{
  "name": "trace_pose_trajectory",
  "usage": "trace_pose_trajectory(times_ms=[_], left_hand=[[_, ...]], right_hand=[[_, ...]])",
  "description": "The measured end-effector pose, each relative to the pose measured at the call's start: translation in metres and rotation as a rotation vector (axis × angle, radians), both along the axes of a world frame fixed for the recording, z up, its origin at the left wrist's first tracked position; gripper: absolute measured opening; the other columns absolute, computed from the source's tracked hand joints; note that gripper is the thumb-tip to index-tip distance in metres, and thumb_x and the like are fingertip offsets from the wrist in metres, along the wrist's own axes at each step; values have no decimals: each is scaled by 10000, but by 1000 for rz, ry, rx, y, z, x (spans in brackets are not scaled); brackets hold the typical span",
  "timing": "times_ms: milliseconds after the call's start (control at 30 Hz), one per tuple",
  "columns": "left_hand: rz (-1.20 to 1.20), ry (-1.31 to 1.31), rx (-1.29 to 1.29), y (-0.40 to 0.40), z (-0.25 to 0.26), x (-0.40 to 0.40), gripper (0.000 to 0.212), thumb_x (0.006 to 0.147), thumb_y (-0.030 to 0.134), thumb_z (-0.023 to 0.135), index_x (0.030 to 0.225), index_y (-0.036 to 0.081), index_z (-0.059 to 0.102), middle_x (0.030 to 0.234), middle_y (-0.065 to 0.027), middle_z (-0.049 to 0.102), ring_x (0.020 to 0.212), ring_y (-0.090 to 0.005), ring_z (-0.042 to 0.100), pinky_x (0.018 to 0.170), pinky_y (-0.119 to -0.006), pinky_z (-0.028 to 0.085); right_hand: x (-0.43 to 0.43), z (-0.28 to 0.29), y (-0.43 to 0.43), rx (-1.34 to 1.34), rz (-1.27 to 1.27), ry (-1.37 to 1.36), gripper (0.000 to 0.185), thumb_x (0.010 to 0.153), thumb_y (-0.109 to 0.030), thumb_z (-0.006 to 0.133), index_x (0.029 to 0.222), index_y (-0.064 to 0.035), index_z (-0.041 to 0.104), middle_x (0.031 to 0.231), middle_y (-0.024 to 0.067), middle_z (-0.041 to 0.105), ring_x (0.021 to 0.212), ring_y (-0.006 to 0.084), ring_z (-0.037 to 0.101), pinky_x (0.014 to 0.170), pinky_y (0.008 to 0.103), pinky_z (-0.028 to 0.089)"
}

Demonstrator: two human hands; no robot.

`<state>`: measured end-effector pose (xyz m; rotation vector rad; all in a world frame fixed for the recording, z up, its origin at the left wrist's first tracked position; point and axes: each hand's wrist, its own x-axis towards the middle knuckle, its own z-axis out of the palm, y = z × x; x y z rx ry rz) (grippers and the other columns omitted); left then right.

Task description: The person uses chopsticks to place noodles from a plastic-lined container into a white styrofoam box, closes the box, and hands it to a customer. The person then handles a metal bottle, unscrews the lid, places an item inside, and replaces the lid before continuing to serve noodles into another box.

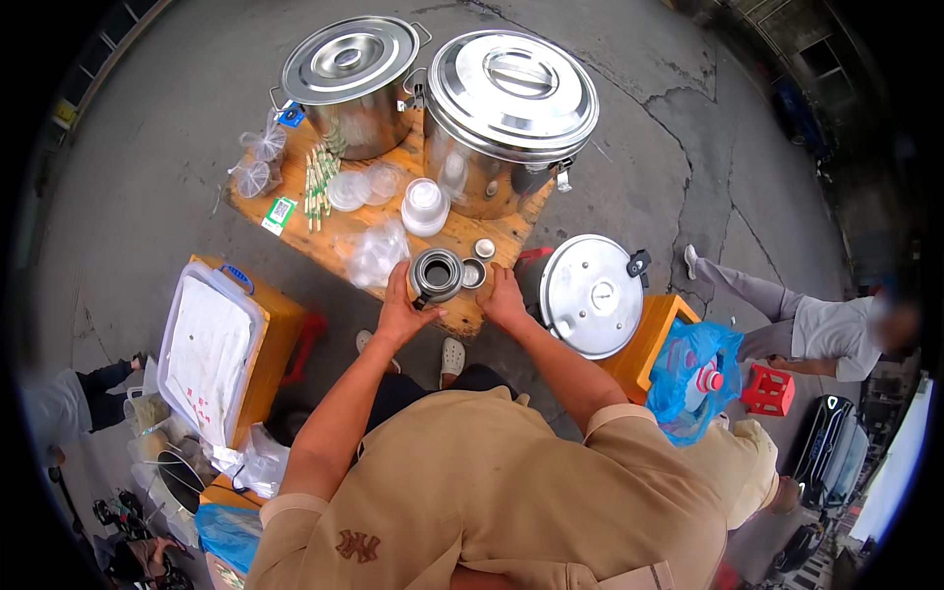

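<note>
My left hand [400, 317] is curled around the near left side of a steel vacuum flask [437, 275]. The flask's wide mouth faces up without a lid, its inside dark. Whether its base rests on the wooden table [354, 251] is hidden. My right hand [506, 301] is at the table's near right edge with its fingers apart. It is close to a metal cup lid [473, 273], and no object shows in its grasp. Behind that lid lies a smaller round cap [484, 248]. Left of the flask sits a clear plastic bag [375, 252] of pale items.
Two lidded steel pots, one left [350, 81] and one right [512, 118], occupy the far side. Nearer are stacked plastic bowls [425, 206], clear lids [349, 190] and wrapped chopsticks [318, 181]. A clamped metal barrel [594, 295] stands right; a covered plastic bin [214, 346] stands left. People are nearby.
</note>
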<state>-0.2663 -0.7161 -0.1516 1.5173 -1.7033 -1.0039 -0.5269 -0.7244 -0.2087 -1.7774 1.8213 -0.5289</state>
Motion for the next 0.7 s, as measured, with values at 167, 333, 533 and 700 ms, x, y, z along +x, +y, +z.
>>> trace_pose_trajectory(times_ms=[167, 333, 533, 700], left_hand=[[70, 184, -24, -1, -15, -22, 1139, 634, 198, 960, 1540, 22, 292, 1478, -204, 470, 1380, -331, 492, 1147, -382, 411], [126, 261, -54, -3, -25, -34, 986, 669, 131, 882, 1490, 33, 346, 1361, -166, 567, 1294, -288, 564, 1073, -374, 469], [118, 230, -53, -13, -32, -29, 888, 685, 111, 839, 1450, 30, 396, 1305, -137, 575, 1225, -214, 583, 1002, -340, 504], [41, 92, -6, -5, 3, -10, 911, 669, 256, 839, 1437, 26, 407, 1324, -241, 558, 1230, -399, 579, 1019, -442, 491]], right_hand=[[26, -12, -28, 49, 68, 47, 874, 763, -269, 833, 1476, -24, 391, 1320, 260, 514, 1201, 457, 549, 1040, 516, 465], [22, -5, -24, 47, 67, -46, 859, 770, -286, 836, 1479, -67, 401, 1335, 248, 495, 1221, 452, 547, 1032, 501, 481], [8, 38, -19, 87, -6, -137, 837, 745, -158, 807, 1472, -78, 401, 1342, 255, 444, 1234, 454, 532, 1054, 469, 476], [-7, 91, -27, -116, 97, -202, 815, 744, -119, 793, 1461, -65, 410, 1372, 231, 434, 1280, 437, 507, 1084, 447, 455]])
